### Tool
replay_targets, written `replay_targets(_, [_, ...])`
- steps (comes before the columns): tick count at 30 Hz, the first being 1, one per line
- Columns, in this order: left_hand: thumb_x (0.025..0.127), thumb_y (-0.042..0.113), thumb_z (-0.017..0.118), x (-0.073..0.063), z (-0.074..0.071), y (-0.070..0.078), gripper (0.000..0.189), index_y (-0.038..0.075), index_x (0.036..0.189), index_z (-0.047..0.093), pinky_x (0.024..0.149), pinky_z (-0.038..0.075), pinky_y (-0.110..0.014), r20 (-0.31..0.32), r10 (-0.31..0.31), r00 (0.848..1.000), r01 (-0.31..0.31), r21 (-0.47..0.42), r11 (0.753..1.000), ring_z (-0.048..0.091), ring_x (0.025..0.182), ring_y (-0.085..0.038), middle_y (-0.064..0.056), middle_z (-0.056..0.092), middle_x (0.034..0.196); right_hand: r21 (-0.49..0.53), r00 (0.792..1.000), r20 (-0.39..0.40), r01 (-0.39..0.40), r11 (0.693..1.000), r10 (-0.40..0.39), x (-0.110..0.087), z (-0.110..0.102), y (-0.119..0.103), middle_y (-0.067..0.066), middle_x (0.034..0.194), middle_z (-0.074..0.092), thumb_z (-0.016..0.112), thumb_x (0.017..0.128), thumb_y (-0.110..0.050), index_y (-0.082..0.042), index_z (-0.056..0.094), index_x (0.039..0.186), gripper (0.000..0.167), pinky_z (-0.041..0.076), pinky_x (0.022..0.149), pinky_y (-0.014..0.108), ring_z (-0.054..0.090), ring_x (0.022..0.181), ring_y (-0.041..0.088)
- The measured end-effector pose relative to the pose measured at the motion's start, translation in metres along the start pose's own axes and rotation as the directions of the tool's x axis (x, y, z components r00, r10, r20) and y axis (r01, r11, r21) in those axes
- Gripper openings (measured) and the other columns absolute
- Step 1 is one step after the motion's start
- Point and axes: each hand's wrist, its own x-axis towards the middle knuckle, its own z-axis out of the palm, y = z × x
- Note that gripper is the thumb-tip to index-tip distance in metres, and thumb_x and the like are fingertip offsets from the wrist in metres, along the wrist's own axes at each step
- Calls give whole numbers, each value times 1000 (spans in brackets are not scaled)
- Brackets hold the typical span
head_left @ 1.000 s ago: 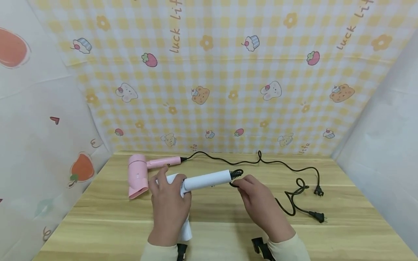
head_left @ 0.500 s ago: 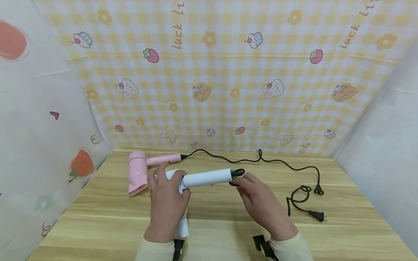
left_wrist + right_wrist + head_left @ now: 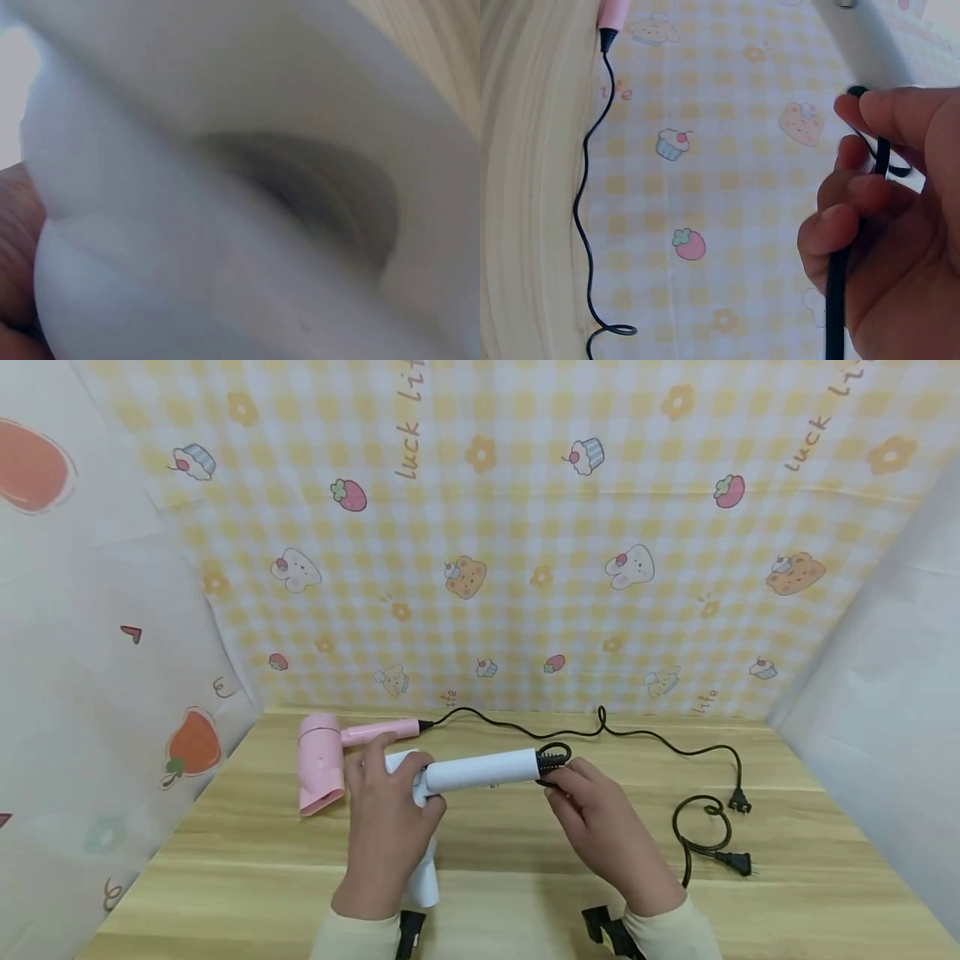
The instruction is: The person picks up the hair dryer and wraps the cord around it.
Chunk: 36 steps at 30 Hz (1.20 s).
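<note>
My left hand [image 3: 390, 827] grips a white hair dryer [image 3: 483, 768] around its body, and the handle points right. In the left wrist view, the white nozzle [image 3: 337, 90] with its dark opening fills most of the picture. At the handle's end, a loop of black power cord [image 3: 557, 748] stands out. My right hand [image 3: 600, 818] pinches this cord close to the handle end. In the right wrist view, the cord [image 3: 838, 300] passes between the curled fingers and runs down past the palm. Its plug [image 3: 735, 862] lies on the table at the right.
A pink hair dryer [image 3: 321, 764] lies on the wooden table [image 3: 510, 843] at the back left. Its black cord [image 3: 510, 724] runs along the back to a plug [image 3: 739, 800] at the right. A yellow checked cloth [image 3: 525, 527] hangs behind the table.
The white dryer's cord on the table has been drawn toward the person, and its loop has changed shape. The loop at the handle end has moved slightly right with my right hand.
</note>
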Motion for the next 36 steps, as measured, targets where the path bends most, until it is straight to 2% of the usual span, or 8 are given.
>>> replay_targets(5, [64,2,82,-2,-1,3,37,9,99,73,85,41,-57,37,-20,999,23,-72,997,36,117,-48,-19,45,137,-30,999,-30,-39,999,38,-1,1,2,-10,81,50,67,92,-4,-14,68,88,11,37,53,24,39,61,4])
replay_targets(11, [65,3,83,-1,-2,6,39,10,102,73,84,44,-55,73,-15,997,21,-86,996,34,121,-47,-18,43,140,-16,992,-22,-126,992,126,-3,-3,4,-8,71,46,63,95,-4,-11,69,89,11,36,53,26,37,58,6])
replay_targets(14, [62,3,85,-2,-1,6,40,10,100,73,84,44,-54,31,24,999,-21,-87,996,35,120,-47,-18,44,139,-38,987,-20,-160,986,160,-2,-3,5,-7,66,42,62,95,-3,-10,67,90,10,35,52,26,35,55,7])
replay_targets(19, [61,0,85,1,-1,6,39,9,97,74,85,41,-56,-49,62,997,-66,-91,994,37,118,-47,-19,47,135,-105,985,23,-167,980,170,2,4,1,-6,63,40,61,97,-7,-11,60,78,19,34,51,27,33,53,7])
replay_targets(23, [62,-1,84,2,-2,6,38,8,97,74,86,40,-57,-61,42,997,-47,-75,996,37,118,-45,-19,47,135,-120,990,82,-105,987,115,3,9,-4,-9,66,45,61,95,-7,-14,65,78,19,35,51,25,34,53,4])
replay_targets(27, [62,-1,84,3,-1,3,38,8,98,75,88,39,-59,-75,56,996,-57,-17,998,36,117,-47,-21,47,135,-111,996,87,34,993,-25,1,8,-7,-13,66,42,59,85,-2,-14,71,84,17,32,48,21,32,54,0])
replay_targets(30, [63,-1,83,3,1,1,37,8,98,76,90,37,-61,-81,66,995,-64,19,998,36,117,-49,-22,47,135,-106,991,66,119,987,-113,0,5,-8,-14,69,45,58,80,0,-11,73,90,21,36,50,18,37,57,-1])
replay_targets(36, [63,2,84,2,5,0,37,9,99,78,88,40,-62,-81,100,992,-95,56,994,36,116,-52,-22,48,134,-58,987,41,155,986,-152,-2,0,-8,-11,79,58,61,85,2,-4,76,97,20,48,60,20,54,69,-2])
